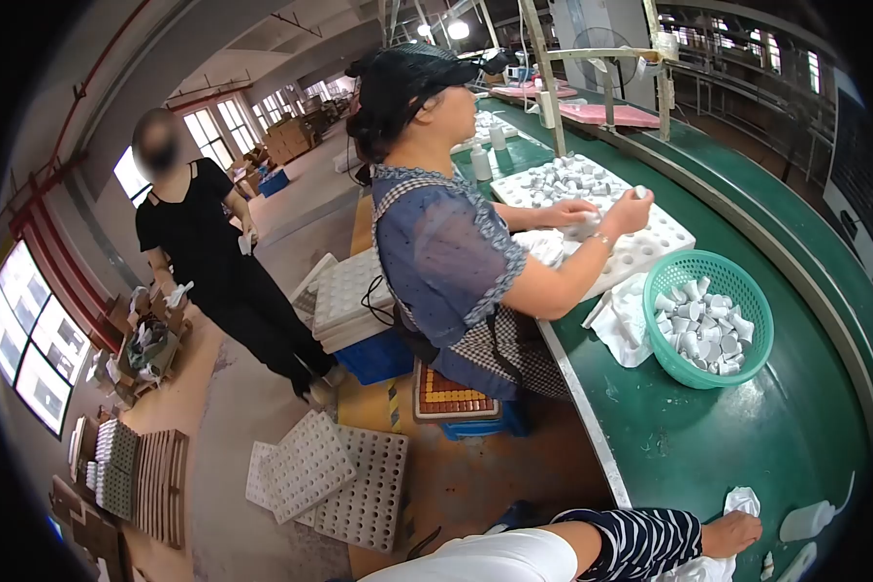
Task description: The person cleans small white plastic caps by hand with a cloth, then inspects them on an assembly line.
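My left hand is at the bottom right, over the green work surface, below a black-and-white striped sleeve. Its fingers are curled round a white cloth, which sticks out above them. More white material shows below the wrist. Right of the hand lies a white bottle with a thin bent nozzle. My right hand is outside the picture.
A green basket of small white-grey caps stands farther up the surface, beside a white cloth. A seated co-worker handles small pieces over a white holed tray. Another person stands left. Holed boards lie on the floor.
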`<state>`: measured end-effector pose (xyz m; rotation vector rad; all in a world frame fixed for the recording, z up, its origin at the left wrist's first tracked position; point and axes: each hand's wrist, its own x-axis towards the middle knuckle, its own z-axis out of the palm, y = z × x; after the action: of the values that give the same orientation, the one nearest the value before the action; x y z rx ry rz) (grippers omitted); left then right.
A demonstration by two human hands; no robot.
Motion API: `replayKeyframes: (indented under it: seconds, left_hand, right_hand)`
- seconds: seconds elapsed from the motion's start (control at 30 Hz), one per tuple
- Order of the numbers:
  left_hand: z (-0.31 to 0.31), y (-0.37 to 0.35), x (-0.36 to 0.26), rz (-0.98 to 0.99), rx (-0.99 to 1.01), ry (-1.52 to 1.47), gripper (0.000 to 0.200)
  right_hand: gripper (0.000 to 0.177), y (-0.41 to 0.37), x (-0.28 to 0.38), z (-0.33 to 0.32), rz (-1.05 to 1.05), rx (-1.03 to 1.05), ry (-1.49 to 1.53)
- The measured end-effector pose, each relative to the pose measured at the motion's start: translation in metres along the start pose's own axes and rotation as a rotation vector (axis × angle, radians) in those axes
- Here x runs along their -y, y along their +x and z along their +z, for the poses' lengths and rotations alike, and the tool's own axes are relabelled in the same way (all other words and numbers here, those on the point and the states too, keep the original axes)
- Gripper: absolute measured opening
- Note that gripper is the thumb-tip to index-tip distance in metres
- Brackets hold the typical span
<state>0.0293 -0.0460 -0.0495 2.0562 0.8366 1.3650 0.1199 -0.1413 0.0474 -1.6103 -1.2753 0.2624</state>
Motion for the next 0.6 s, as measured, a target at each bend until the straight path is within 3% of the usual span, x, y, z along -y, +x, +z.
replayKeyframes:
  seconds: [0.03,0.1,0.33,0.43,0.47,0.6]
  left_hand:
    - [-0.033,0.005,-0.033,-0.023,-0.020,0.011,0.006]
    - [0.031,-0.003,0.039,0.053,0.076,-0.050,0.008]
    - [0.013,0.002,0.027,-0.049,0.109,-0.155,0.006]
    - [0.008,0.002,0.024,0.019,0.116,-0.108,0.007]
    - [0.013,0.001,0.028,0.016,0.235,0.003,0.008]
    - [0.011,0.002,0.030,0.129,0.348,0.116,0.010]
  right_hand:
    - [0.042,0.000,-0.002,-0.003,0.005,-0.014,0.001]
    - [0.042,0.001,-0.009,-0.008,0.017,-0.038,0.002]
    - [0.042,0.002,-0.046,-0.057,0.097,-0.255,0.001]
    - [0.042,0.001,-0.061,-0.084,0.117,-0.345,0.008]
    - [0.042,-0.001,-0.066,-0.096,0.127,-0.388,0.006]
    - [0.042,-0.003,-0.080,-0.130,0.139,-0.487,0.009]
